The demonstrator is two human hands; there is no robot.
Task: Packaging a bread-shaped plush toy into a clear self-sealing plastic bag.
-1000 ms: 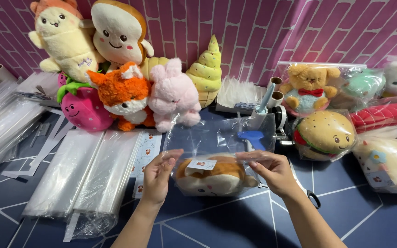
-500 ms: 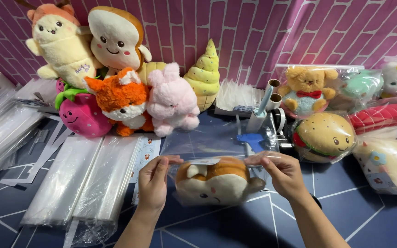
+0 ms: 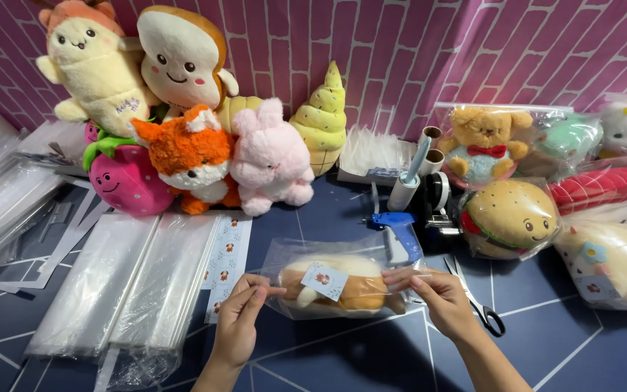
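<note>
Left hand (image 3: 239, 319) and right hand (image 3: 437, 297), fingers pinched shut, each grip one end of a clear plastic bag (image 3: 339, 279) holding a tan-and-white plush toy (image 3: 339, 287), low over the dark blue tabletop (image 3: 342, 356). Scissors (image 3: 477, 301) lie just right of the right hand; a blue tagging gun (image 3: 398, 232) sits behind the bag. A sticker sheet (image 3: 226, 265) and stacked clear bags (image 3: 125, 290) lie left, and a plush fox (image 3: 186, 156) and pink rabbit (image 3: 270, 160) stand farther back.

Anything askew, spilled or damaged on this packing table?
Nothing stands out. Both hands, left hand and right hand, hold a clear bag with a brown plush toy inside; scissors lie flat beside it.
</note>
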